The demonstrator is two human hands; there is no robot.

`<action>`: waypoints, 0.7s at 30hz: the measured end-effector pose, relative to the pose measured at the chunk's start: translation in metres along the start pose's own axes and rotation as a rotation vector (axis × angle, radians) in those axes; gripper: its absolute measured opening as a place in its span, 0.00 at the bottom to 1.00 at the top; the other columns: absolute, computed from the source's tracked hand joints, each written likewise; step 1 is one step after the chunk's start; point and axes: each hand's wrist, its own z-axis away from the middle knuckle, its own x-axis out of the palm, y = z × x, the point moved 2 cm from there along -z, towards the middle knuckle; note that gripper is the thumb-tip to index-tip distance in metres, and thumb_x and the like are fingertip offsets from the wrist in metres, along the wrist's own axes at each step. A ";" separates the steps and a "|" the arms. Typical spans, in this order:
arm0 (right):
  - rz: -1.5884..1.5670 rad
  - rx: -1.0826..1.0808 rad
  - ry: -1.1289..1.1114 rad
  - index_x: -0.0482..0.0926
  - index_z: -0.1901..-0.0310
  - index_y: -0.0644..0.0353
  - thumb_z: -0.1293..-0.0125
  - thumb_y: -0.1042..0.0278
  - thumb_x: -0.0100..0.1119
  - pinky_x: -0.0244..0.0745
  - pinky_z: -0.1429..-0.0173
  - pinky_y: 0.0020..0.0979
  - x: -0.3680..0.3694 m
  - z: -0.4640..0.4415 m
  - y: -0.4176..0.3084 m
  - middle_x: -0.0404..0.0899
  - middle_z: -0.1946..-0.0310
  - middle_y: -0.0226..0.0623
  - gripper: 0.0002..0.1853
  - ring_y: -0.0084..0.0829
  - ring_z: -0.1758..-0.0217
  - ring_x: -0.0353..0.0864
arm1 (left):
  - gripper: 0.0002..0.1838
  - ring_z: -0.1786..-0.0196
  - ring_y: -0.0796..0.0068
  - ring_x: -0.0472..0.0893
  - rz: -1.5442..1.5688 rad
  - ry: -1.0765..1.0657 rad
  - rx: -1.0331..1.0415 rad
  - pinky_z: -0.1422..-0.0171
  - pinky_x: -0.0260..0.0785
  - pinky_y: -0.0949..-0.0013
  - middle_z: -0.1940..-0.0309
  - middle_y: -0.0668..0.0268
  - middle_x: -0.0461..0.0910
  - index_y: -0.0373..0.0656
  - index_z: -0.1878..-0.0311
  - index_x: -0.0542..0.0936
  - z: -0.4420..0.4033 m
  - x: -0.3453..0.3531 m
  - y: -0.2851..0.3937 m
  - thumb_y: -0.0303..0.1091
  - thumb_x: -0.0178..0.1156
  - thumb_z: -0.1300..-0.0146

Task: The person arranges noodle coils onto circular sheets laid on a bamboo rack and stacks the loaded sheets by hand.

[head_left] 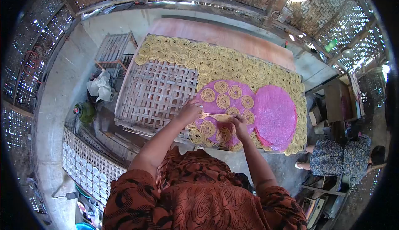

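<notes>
My left hand (190, 111) is closed, its fingertips pinching one end of a stretched yellow noodle coil (217, 117). The other end sits in the closed fingers of my right hand (238, 126). Below both hands lies a round pink mesh sheet (211, 107) bearing several flat noodle coils in spiral shape. A second pink round sheet (275, 115) lies to its right with no coils on it. Both rest on a woven bamboo rack (158, 93), whose back and right parts are covered with rows of yellow coils (216, 66).
A wooden board (224, 41) lies behind the rack. At left are a slatted bench (114, 49), a white plastic bag (100, 86) and a green gas cylinder (84, 112). Another rack (85, 169) holds pale round pieces. A person in patterned clothing (341, 157) bends at right.
</notes>
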 end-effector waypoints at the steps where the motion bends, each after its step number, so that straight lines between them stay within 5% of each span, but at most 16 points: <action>1: -0.185 0.049 0.024 0.76 0.63 0.62 0.39 0.75 0.51 0.69 0.53 0.25 0.001 0.000 -0.002 0.76 0.68 0.29 0.05 0.23 0.62 0.75 | 0.16 0.34 0.59 0.66 0.069 0.029 -0.031 0.31 0.57 0.55 0.48 0.60 0.77 0.45 0.54 0.81 0.008 -0.005 0.000 0.34 0.65 0.49; 6: -0.337 0.052 0.024 0.75 0.66 0.58 0.38 0.76 0.50 0.71 0.52 0.30 0.009 0.003 -0.031 0.76 0.68 0.32 0.04 0.27 0.61 0.76 | 0.16 0.43 0.60 0.75 0.388 0.066 -0.079 0.39 0.66 0.59 0.53 0.57 0.80 0.42 0.55 0.80 0.039 -0.035 -0.007 0.35 0.66 0.46; 8: -0.367 0.067 0.018 0.74 0.66 0.59 0.38 0.75 0.50 0.70 0.52 0.29 0.018 0.006 -0.045 0.76 0.68 0.31 0.03 0.26 0.62 0.76 | 0.10 0.61 0.66 0.82 0.648 0.165 -0.310 0.55 0.72 0.66 0.63 0.58 0.81 0.38 0.63 0.79 0.059 -0.053 -0.009 0.31 0.66 0.46; 17: -0.090 0.222 -0.183 0.75 0.64 0.61 0.38 0.75 0.52 0.73 0.53 0.31 0.103 0.015 -0.052 0.76 0.68 0.32 0.03 0.28 0.63 0.77 | 0.09 0.57 0.79 0.79 0.902 0.200 -0.416 0.50 0.70 0.73 0.62 0.68 0.79 0.36 0.55 0.75 0.170 -0.060 -0.094 0.28 0.59 0.36; 19: -0.036 0.289 -0.233 0.76 0.63 0.63 0.38 0.74 0.53 0.73 0.52 0.32 0.116 0.015 -0.041 0.76 0.68 0.32 0.04 0.28 0.63 0.77 | 0.12 0.59 0.79 0.79 1.030 0.304 -0.667 0.53 0.71 0.73 0.61 0.64 0.82 0.36 0.54 0.77 0.195 -0.081 -0.096 0.28 0.63 0.40; 21: 0.046 0.270 -0.263 0.76 0.63 0.64 0.39 0.74 0.54 0.72 0.53 0.30 0.133 0.019 -0.036 0.77 0.68 0.32 0.05 0.26 0.64 0.77 | 0.11 0.59 0.80 0.78 0.982 0.314 -0.711 0.53 0.71 0.74 0.61 0.65 0.81 0.36 0.54 0.78 0.221 -0.087 -0.112 0.28 0.62 0.39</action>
